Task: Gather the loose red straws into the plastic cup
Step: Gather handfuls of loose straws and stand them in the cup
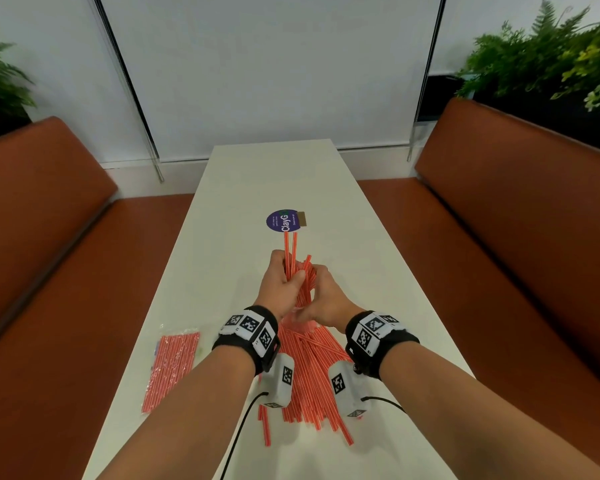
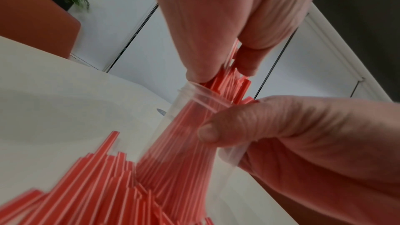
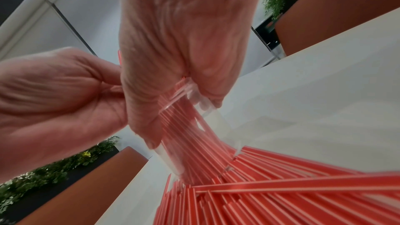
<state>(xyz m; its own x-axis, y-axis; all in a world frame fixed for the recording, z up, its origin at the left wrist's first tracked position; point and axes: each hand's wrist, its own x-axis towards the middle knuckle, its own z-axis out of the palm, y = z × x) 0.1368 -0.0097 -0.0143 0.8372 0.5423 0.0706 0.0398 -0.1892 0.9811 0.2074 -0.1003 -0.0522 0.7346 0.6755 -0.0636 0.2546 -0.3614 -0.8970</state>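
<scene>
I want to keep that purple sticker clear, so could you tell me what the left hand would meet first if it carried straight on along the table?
Probably the purple ClayG sticker: the left hand points away along the white table, though depth is unclear.

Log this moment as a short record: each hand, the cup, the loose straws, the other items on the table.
left hand: grips a bunch of red striped straws standing out of the cup
right hand: holds the clear plastic cup, thumb across its wall
cup: tilted, holding many straws
loose red straws: pile on the white table, below the wrists
sealed clear pack of red straws: left of the pile
round purple sticker: beyond the hands
task state: unfinished
</scene>
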